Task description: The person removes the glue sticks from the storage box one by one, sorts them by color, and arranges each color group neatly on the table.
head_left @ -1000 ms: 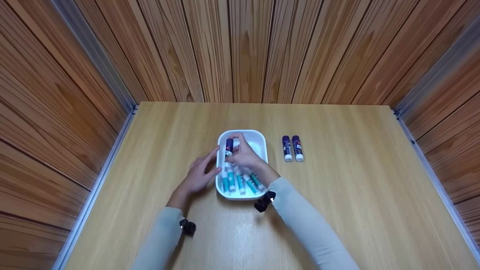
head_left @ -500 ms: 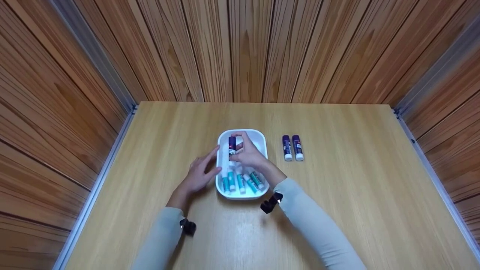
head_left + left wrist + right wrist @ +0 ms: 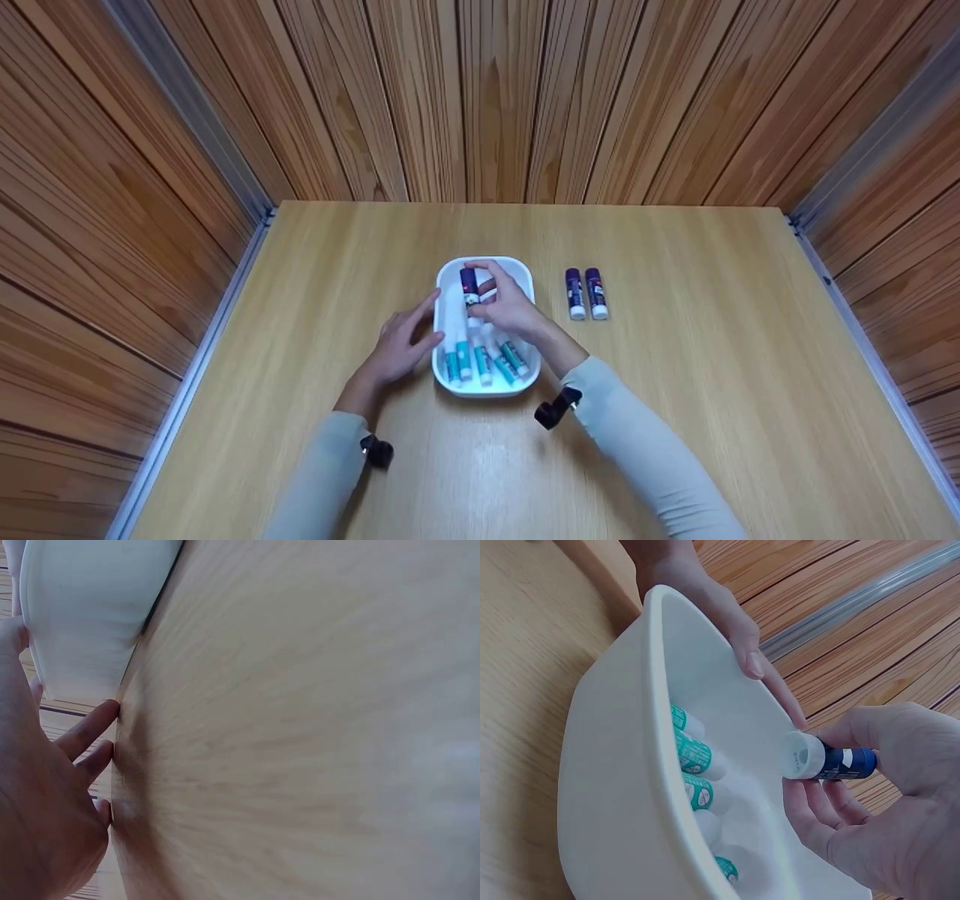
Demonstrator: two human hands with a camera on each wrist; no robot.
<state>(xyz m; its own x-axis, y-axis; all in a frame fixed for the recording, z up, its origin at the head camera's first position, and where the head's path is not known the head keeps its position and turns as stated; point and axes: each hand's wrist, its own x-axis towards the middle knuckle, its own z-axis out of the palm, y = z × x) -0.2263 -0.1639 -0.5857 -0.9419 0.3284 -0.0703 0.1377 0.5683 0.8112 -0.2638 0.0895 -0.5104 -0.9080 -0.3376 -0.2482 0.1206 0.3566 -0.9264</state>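
My right hand [image 3: 513,306] pinches a dark purple-blue glue stick [image 3: 469,283] between thumb and fingers, over the far half of a white plastic basin [image 3: 523,274]. In the right wrist view the white end of this glue stick [image 3: 845,763] faces the basin's inside. Several green-and-white glue sticks [image 3: 483,365] lie side by side at the basin's near end. My left hand [image 3: 397,346] is at the basin's left side, thumb and index finger touching its rim. In the left wrist view, the other fingers [image 3: 90,731] stretch down to the tabletop.
Two more purple glue sticks [image 3: 575,294] with white ends lie side by side on the wooden table [image 3: 697,352], right of the basin. Wood-plank walls [image 3: 495,105] with metal corner strips [image 3: 191,360] enclose the table at the back and both sides.
My right hand has moved the purple glue stick slightly right and away from me over the basin, the forearm shifting right with it. My left hand stays at the rim.
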